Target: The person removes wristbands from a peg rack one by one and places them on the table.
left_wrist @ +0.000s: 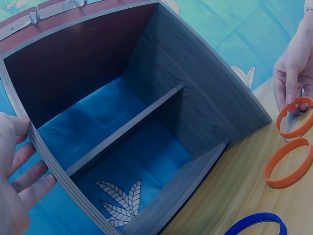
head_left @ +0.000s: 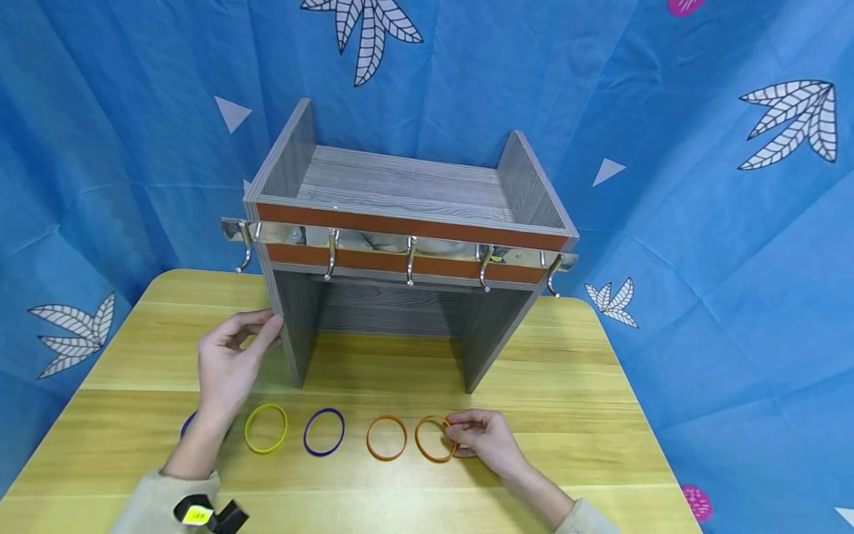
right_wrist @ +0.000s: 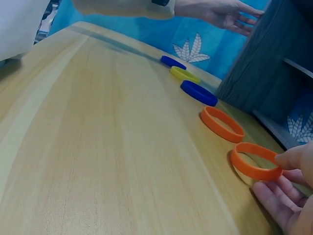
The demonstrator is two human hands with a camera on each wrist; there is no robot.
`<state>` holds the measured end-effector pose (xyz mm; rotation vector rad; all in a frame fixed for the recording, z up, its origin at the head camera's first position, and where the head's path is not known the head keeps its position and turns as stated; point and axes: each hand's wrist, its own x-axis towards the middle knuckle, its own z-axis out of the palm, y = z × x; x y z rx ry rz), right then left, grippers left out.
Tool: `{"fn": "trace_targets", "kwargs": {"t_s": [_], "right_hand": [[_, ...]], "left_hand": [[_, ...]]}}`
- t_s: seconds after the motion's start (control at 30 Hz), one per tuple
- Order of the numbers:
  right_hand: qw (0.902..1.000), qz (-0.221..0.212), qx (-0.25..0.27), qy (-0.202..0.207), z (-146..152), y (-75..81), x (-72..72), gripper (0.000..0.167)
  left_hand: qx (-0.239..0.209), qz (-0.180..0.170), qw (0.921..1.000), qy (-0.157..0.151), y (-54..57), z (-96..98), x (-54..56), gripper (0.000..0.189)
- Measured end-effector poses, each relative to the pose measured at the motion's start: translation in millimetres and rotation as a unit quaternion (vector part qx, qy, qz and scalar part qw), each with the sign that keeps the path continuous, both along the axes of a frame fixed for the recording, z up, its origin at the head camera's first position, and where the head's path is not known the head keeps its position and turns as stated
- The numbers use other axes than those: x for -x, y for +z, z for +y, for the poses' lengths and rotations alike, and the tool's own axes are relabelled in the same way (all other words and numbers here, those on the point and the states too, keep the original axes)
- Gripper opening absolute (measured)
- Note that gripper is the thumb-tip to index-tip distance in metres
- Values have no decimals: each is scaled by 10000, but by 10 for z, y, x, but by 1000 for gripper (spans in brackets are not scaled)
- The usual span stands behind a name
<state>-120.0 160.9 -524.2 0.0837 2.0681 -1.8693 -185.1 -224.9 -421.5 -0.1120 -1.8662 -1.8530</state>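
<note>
My right hand (head_left: pixel 490 443) pinches the right-hand orange wristband (head_left: pixel 435 439) between thumb and fingers. In the right wrist view, that band's near side is tilted up from the table, with the thumb (right_wrist: pixel 293 157) on its rim. A second orange wristband (head_left: pixel 386 438) lies just left of it. Beside the grey wooden shelf (head_left: pixel 293 319) is my left hand (head_left: pixel 230 363), its fingertips touching the outside of the left side panel. The left wrist view shows those fingers (left_wrist: pixel 34 178) loosely extended along the panel, the thumb at its front edge.
Along the table (head_left: pixel 534 475) lie a dark blue wristband (head_left: pixel 324 432), a yellow wristband (head_left: pixel 266 429) and another blue wristband (head_left: pixel 187 424), partly hidden by my left forearm. A metal strip with several hooks (head_left: pixel 411 259) crosses the shelf's front. Blue patterned cloth (head_left: pixel 700 222) hangs behind.
</note>
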Motion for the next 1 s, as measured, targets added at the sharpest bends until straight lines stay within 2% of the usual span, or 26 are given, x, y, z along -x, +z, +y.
{"fn": "trace_targets", "kwargs": {"t_s": [0.13,0.43,0.53,0.7,0.87,1.0], "right_hand": [[10000,-1,-73,29,13,-3,2,38],[9998,63,-144,132,71,1,2,38],[9996,127,-236,124,112,16,7,37],[9994,216,-270,60,203,81,9,42],[9967,629,-511,-10,310,197,8,43],[9858,1275,-1067,-241,389,299,28,35]], "left_hand": [[-176,-28,9998,-19,4,4,10,7],[-74,-99,9999,51,-4,-6,11,9],[54,-142,9999,52,-8,-32,1,10],[571,-202,9981,123,-7,-104,-41,11],[875,-379,9954,111,-12,-194,-106,11],[1195,-524,9914,33,-20,-283,-156,8]]}}
